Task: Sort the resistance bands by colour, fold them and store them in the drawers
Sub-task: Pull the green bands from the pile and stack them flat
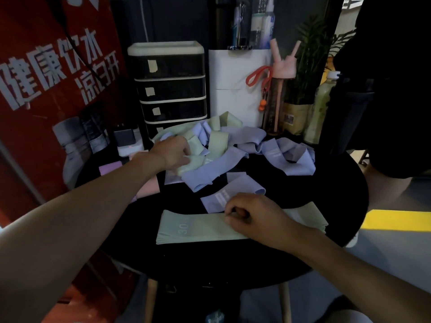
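A red banner [46, 89] with white characters fills the left side. Beside it stands a round black tabletop [338, 190] on pale wooden legs, and it carries nearly everything else.

At the back of the tabletop, a dark drawer unit [170, 89] with a cream frame has four drawers showing, all pushed in, each with a small pale label. A white box [235, 89] stands just to the right of it, then a pink bottle [279, 89] with a red strap and a potted plant [303, 73].

In front of the drawers a loose heap of bands [245, 145], pale green and lilac tangled together, spreads across the far half of the tabletop.

Near the front edge, a flat green band [193, 227] lies stretched out lengthwise, printed with "30". A lilac band [235, 190] lies just behind it, partly folded, with white print facing up.

The left hand [173, 152] reaches into the near left side of the heap, fingers curled down around a crumpled green band [189, 163].

The right hand [254, 217] rests on the flat green band near its middle. Its fingers are curled and meet the thumb at the band's far edge, pinching it there.

Pink bands [109, 167] lie at the left edge of the tabletop, partly hidden under the left forearm.
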